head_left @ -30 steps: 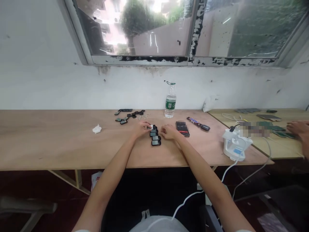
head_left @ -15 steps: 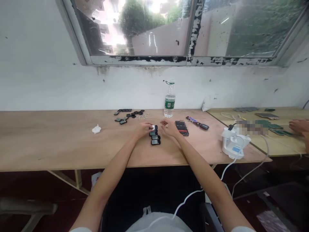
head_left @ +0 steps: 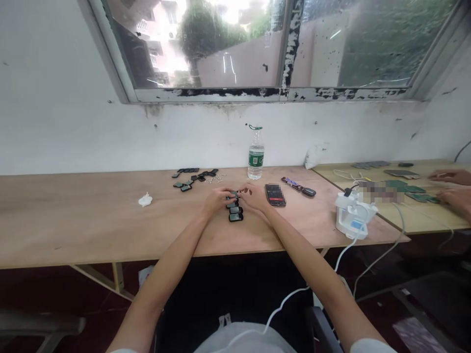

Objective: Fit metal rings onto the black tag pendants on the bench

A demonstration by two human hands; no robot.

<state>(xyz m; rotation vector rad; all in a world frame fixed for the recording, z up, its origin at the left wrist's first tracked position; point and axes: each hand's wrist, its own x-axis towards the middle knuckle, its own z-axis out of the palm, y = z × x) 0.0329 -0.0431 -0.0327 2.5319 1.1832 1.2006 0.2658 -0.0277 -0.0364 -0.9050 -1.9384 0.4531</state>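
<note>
- Two bare hands meet over the top of a short column of small black-rimmed units [head_left: 236,216] on the wooden table [head_left: 91,220].
- The left hand [head_left: 218,199] has bent fingers at the left side of the topmost unit [head_left: 234,194]; whether they grip it, I cannot tell.
- The right hand [head_left: 254,196] has curled fingers at its right side (grip also unclear, as the fingertips partly cover it).
- More dark units [head_left: 186,188] lie behind and to the left, beside scattered small white pieces [head_left: 214,180].
- A phone [head_left: 275,195] lies right of the right hand; a water bottle [head_left: 256,159] stands upright behind.
</note>
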